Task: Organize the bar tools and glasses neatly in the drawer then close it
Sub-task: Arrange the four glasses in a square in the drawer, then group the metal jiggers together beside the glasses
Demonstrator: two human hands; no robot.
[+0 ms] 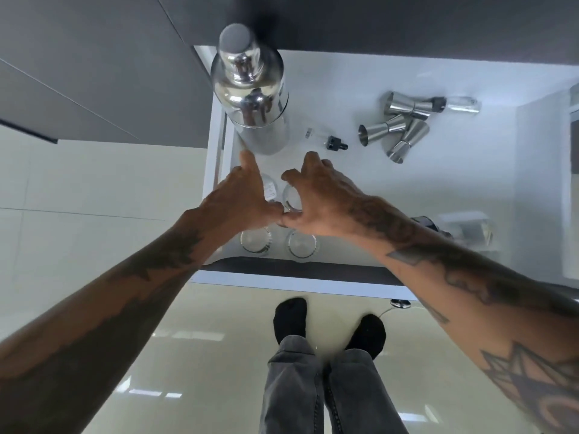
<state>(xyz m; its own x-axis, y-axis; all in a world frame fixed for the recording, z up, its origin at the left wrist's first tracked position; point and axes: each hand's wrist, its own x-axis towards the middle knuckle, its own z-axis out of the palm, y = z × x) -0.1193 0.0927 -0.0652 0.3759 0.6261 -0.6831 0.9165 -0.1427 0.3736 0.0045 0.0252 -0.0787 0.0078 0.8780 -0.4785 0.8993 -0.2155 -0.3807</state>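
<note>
The white drawer (438,183) stands pulled out below me. A tall steel shaker (250,95) is upright in its back left corner. Three steel jiggers (394,130) lie jumbled at the back right, with a small dropper bottle (329,140) between them and the shaker. Two clear glasses (255,241) (302,244) stand at the front left. Just behind them, my left hand (241,198) curls around a labelled glass (270,189), and my right hand (319,198) around another glass (293,200). My thumbs touch.
A second dropper bottle (460,104) lies behind the jiggers. A clear glass (470,228) and a dark object (423,222) sit at the drawer's right, partly hidden by my right forearm. Dark cabinet fronts (94,73) are to the left. My feet in black socks (289,317) stand on glossy tiles.
</note>
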